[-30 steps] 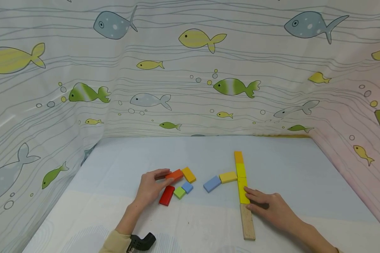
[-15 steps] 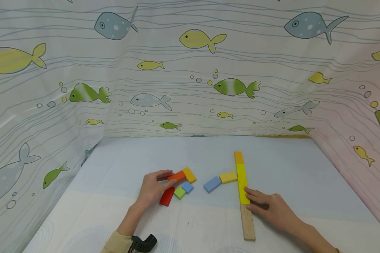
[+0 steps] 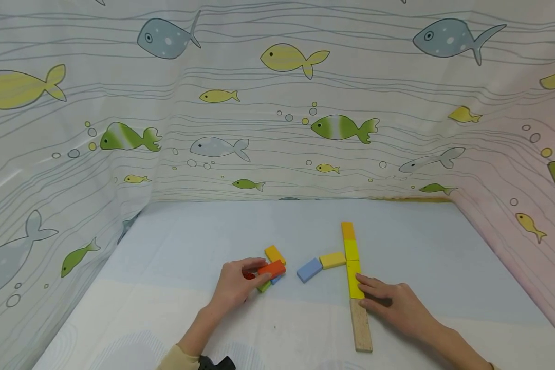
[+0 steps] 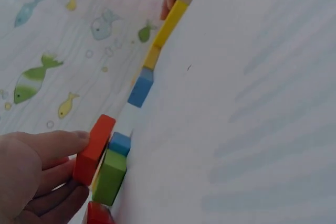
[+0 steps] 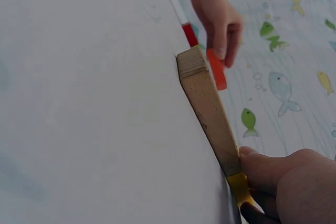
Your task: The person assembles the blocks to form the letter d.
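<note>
My left hand point(image 3: 236, 283) pinches an orange-red block point(image 3: 274, 269) between thumb and fingers; in the left wrist view the block point(image 4: 95, 148) shows raised beside the small blue point(image 4: 120, 142) and green point(image 4: 109, 174) blocks. A dark red block point(image 4: 98, 213), mostly behind the hand in the head view, lies close by. At the right, a straight row runs away from me: a bare wooden block point(image 3: 361, 326), a yellow block point(image 3: 353, 282), a shorter yellow block point(image 3: 351, 250) and an orange block point(image 3: 347, 230). The fingertips of my right hand point(image 3: 400, 306) touch the row's right side.
An orange-yellow block point(image 3: 274, 253) lies just beyond the held one. Between the two groups, a blue block point(image 3: 309, 270) meets a pale yellow block point(image 3: 333, 260), which reaches the row. The white table point(image 3: 203, 226) is backed by a fish-patterned curtain point(image 3: 277, 154).
My left hand has lifted the orange-red block from beside the orange-yellow one and carried it right and nearer, over the small blue and green blocks. The right hand stays put.
</note>
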A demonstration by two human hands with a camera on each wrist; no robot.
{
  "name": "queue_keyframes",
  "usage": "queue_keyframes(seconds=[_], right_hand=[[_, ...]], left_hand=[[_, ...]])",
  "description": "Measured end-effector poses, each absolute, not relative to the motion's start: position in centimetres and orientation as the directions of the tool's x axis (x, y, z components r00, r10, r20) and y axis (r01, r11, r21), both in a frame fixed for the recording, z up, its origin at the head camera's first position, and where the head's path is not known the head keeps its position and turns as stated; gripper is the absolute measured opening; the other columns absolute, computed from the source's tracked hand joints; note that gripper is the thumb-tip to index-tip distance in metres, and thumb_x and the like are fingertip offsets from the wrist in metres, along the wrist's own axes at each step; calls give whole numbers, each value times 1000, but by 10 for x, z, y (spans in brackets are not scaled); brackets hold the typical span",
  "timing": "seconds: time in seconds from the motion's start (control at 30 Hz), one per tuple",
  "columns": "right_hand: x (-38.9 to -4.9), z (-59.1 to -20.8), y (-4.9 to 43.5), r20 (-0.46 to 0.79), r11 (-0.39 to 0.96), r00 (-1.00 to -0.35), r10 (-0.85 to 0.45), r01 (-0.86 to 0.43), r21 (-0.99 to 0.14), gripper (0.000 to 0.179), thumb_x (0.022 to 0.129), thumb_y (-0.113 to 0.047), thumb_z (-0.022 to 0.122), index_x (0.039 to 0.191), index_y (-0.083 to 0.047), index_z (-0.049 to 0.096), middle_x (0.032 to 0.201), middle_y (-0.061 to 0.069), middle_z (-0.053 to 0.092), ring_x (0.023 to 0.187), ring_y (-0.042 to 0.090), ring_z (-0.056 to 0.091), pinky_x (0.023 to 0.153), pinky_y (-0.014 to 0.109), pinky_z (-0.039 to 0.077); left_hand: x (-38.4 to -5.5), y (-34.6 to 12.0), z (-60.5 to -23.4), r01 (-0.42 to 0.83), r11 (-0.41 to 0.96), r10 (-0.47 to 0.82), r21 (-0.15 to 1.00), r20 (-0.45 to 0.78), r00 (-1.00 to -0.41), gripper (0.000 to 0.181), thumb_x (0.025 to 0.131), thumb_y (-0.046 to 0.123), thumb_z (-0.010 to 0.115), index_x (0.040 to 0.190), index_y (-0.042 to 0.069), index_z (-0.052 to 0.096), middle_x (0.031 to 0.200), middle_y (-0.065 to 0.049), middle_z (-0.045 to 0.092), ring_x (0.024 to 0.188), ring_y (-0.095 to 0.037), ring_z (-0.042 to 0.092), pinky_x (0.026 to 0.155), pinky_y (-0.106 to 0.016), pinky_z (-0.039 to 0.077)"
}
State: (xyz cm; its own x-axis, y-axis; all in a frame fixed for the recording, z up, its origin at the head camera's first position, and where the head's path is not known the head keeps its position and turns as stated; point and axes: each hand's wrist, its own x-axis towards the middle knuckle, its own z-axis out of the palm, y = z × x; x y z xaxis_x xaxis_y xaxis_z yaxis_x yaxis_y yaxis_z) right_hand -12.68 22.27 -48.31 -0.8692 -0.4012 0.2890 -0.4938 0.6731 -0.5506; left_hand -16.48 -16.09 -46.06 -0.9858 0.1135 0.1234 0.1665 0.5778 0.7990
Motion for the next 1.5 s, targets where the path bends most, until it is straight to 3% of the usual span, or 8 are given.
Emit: queue_keyframes(seconds=[0.4, 0.77, 1.2, 1.5], right_hand=[[-126, -480, 220, 304, 666, -860, -410, -510, -544, 42, 89, -37, 73, 123, -13, 72, 132, -2, 66, 117, 25, 64, 88, 37, 59], [-127, -480, 222, 255, 690, -882, -397, -470, -551, 45, 89, -40, 73, 125, -12, 71, 135, -3, 64, 120, 23, 61, 91, 39, 58], [-127, -481, 223, 294, 677, -864, -408, -503, -537, 43, 88, -36, 74, 123, -12, 72, 134, -3, 64, 118, 22, 62, 89, 36, 59], [-126, -482, 223, 319, 662, -857, -406, -516, -544, 42, 88, -35, 75, 123, -13, 72, 133, -2, 65, 118, 27, 64, 90, 31, 58]], left_hand=[[-149, -142, -460, 258, 578, 213, 774, 162, -964, 37, 83, 26, 82, 114, 8, 75, 105, 1, 77, 104, -19, 71, 89, -33, 58], [-134, -129, -458, 304, 644, 289, 702, 145, -946, 33, 85, 31, 80, 113, 14, 77, 106, 8, 76, 106, -16, 69, 92, -33, 55], [-129, -121, -461, 303, 706, 268, 640, 154, -951, 40, 82, 27, 83, 117, 8, 74, 102, 3, 76, 94, -13, 69, 81, -27, 58], [-133, -126, -454, 233, 664, 319, 710, 13, -948, 45, 81, 30, 84, 119, 9, 72, 104, 4, 75, 93, -10, 69, 84, -29, 58]])
